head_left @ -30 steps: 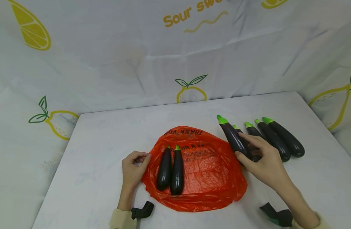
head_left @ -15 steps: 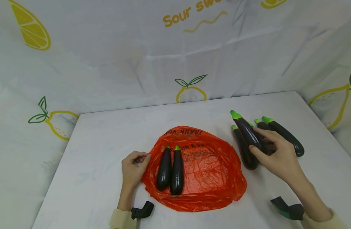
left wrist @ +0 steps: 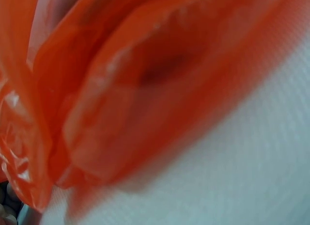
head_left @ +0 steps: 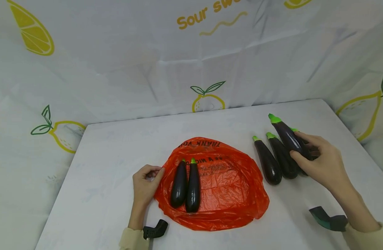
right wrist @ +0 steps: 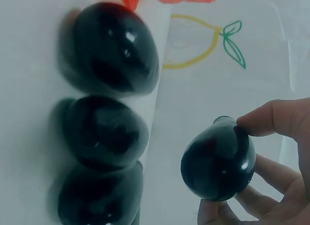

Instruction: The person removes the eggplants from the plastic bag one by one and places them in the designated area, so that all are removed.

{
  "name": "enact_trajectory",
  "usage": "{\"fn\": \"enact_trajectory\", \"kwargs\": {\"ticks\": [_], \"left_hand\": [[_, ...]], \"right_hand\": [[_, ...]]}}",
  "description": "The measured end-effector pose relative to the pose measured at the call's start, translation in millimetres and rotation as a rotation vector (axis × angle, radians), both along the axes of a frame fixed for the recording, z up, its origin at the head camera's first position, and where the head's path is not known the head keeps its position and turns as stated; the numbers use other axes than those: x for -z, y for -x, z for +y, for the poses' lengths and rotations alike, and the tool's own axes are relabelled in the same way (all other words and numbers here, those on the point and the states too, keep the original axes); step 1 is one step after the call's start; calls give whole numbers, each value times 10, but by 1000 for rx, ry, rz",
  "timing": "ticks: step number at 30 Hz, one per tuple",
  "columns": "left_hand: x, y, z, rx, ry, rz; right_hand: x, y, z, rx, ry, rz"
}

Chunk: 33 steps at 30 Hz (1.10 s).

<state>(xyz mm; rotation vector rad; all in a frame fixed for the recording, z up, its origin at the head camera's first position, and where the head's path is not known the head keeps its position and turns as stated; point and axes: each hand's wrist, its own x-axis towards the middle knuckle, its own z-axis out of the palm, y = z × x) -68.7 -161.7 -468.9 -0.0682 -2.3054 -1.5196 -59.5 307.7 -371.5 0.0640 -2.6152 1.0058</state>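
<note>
My left hand (head_left: 147, 184) pinches the left edge of a red plastic bag (head_left: 226, 194), spread open with black print on it. Two dark eggplants (head_left: 193, 187) with green tips lie side by side in its left half. In my right hand (head_left: 324, 163), another eggplant (head_left: 289, 139) is held between thumb and fingers, raised over the row at the right. That row of eggplants (head_left: 267, 163) on the table is partly hidden by the hand and the held one. In the right wrist view the held eggplant (right wrist: 218, 162) hangs apart from the row.
A white table (head_left: 101, 180) carries everything, with its back edge against a white curtain (head_left: 132, 69) printed with lemons. The bag's red film (left wrist: 131, 89) fills much of the left wrist view, blurred. Black wrist devices (head_left: 155, 230) sit by both sleeves.
My right hand has carried the held eggplant rightward, from near the bag's right edge along the row. The eggplants nearest the bag have come into view. The left hand has not moved.
</note>
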Motion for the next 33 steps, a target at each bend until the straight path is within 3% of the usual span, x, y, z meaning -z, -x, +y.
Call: {"fn": "enact_trajectory", "kwargs": {"ticks": [11,21,33], "left_hand": [[-2,-4,-4,5,-16,-5],[-7,-7,1,4,-24,-9],[10,-5,-7,2,-8,-11]], "right_hand": [[62,62,300,67,-15,-33],[100,147,620,126,-97,-137],[191,195,944,111,-149,-168]]}}
